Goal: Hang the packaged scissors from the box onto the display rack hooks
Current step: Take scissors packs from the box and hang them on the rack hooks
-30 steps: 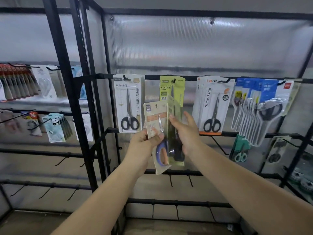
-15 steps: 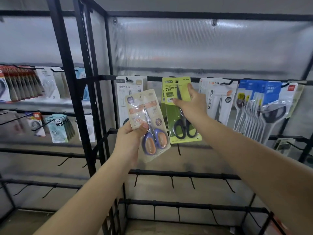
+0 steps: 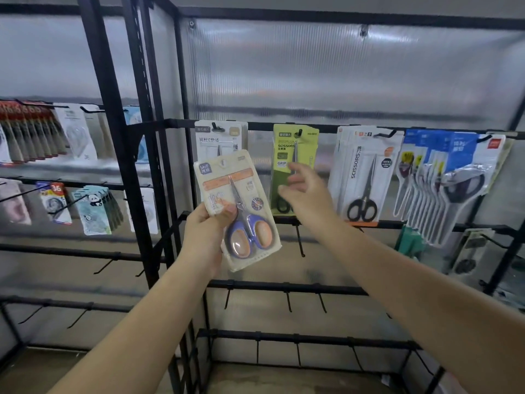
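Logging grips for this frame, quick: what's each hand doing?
Left hand: grip closed on the purple-handled scissors pack.
Right hand: open, holding nothing, in front of the green scissors pack.

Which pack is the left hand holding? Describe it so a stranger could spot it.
Start at the black display rack, top rail of hanging scissors packs. In front of its leftmost white pack, the left hand grips a tilted cream pack. Unlike the black-handled scissors behind, it holds short scissors with purple-and-orange handles.
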